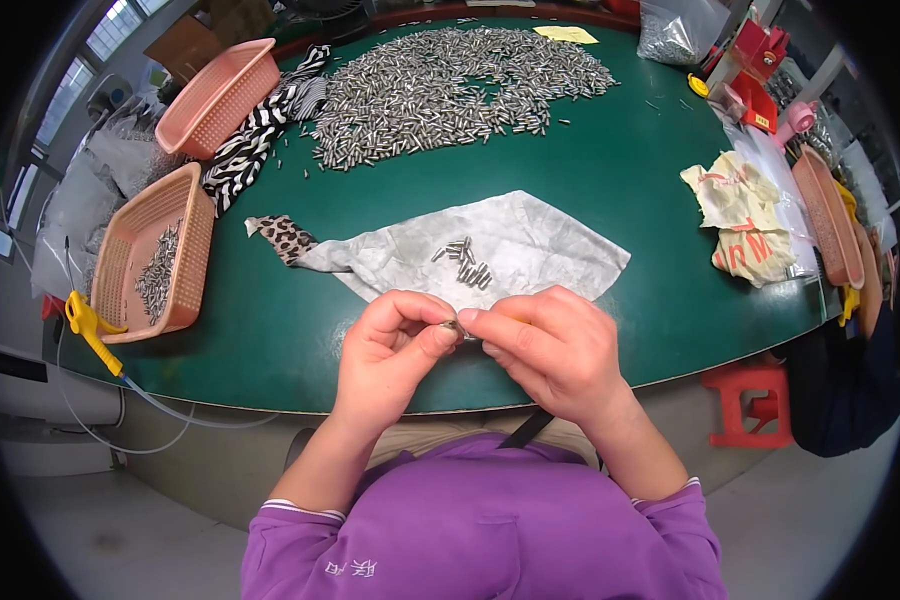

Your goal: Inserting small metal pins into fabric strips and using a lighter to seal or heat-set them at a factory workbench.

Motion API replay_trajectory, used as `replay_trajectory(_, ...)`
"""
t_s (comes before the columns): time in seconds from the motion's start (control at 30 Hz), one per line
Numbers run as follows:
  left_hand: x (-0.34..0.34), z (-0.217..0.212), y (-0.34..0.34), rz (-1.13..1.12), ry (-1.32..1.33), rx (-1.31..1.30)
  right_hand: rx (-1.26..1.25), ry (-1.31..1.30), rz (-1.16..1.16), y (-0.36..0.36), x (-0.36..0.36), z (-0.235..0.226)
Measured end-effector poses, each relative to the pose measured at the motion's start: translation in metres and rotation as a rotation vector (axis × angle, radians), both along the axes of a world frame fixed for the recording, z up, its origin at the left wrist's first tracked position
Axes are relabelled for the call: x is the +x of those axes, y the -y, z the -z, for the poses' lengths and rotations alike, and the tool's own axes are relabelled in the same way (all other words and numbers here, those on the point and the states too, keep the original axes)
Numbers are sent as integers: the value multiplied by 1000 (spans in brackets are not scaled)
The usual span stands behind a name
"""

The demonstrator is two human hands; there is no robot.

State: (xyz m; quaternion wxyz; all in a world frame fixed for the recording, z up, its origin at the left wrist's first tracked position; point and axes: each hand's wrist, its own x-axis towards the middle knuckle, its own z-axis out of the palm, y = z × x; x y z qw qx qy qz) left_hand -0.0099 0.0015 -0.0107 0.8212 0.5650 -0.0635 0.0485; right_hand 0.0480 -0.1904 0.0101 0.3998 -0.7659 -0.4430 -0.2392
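Shiny metal pins (450,88) on matt green tabletop (610,190), crumpled grey cloth (530,245), pink plastic baskets (160,262).

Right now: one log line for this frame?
left hand+right hand: pinch small metal part | cloth: few parts | table: big pile

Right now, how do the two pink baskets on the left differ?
The near basket holds a small heap of metal pins; the far basket shows none. The near one lies beside the yellow air gun, the far one by the striped cloth. Both are pink plastic mesh.
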Motion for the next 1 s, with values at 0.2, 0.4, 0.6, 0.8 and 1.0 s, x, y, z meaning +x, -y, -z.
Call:
replay_trajectory(0.2,0,1,-1,-8,18,11,0,-8,-26,0,0,1)
replay_trajectory(0.4,0,-2,1,97,-15,106,-12,67,45,-2,3,3)
replay_trajectory(0.6,1,-2,-2,64,-15,97,45,34,64,-1,2,2)
replay_trajectory(0.8,1,-2,0,35,15,112,15,13,-4,1,0,0)
replay_trajectory(1.0,0,-3,2,18,16,126,5,12,-28,0,0,1)
